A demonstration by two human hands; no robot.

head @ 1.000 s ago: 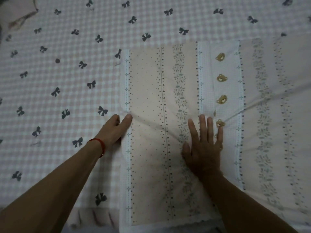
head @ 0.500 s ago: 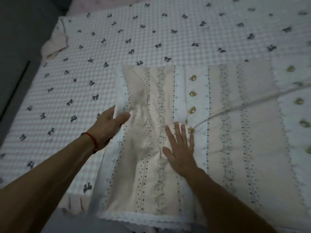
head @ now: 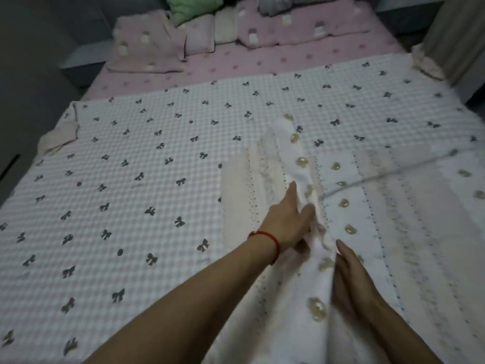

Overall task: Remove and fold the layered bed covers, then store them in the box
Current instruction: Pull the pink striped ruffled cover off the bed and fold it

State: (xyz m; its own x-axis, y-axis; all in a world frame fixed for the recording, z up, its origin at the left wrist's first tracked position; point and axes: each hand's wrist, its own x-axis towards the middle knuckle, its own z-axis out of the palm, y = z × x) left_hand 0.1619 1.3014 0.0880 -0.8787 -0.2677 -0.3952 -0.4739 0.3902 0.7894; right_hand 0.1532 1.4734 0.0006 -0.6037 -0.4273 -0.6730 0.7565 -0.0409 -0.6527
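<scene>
A pale striped cover (head: 409,211) with gold bear prints lies partly folded on the right of the bed. Its left edge is lifted into a raised fold (head: 301,166) swinging over to the right. My left hand (head: 286,222), with a red string at the wrist, grips that raised edge. My right hand (head: 351,282) rests with straight fingers on the cover just right of the fold. Under it all spreads a white checked cover with dark bows (head: 131,193). No box is in view.
A pink dotted sheet (head: 262,64) shows at the head of the bed, with pink pillows (head: 149,46), a green cushion (head: 194,6) and a grey one stacked there. Dark floor runs along the left side. A curtain (head: 451,30) hangs at the far right.
My left hand has taken hold of the striped cover's left edge and lifted it up and rightward. My right hand slid back toward me. The view rose to show the bed's head.
</scene>
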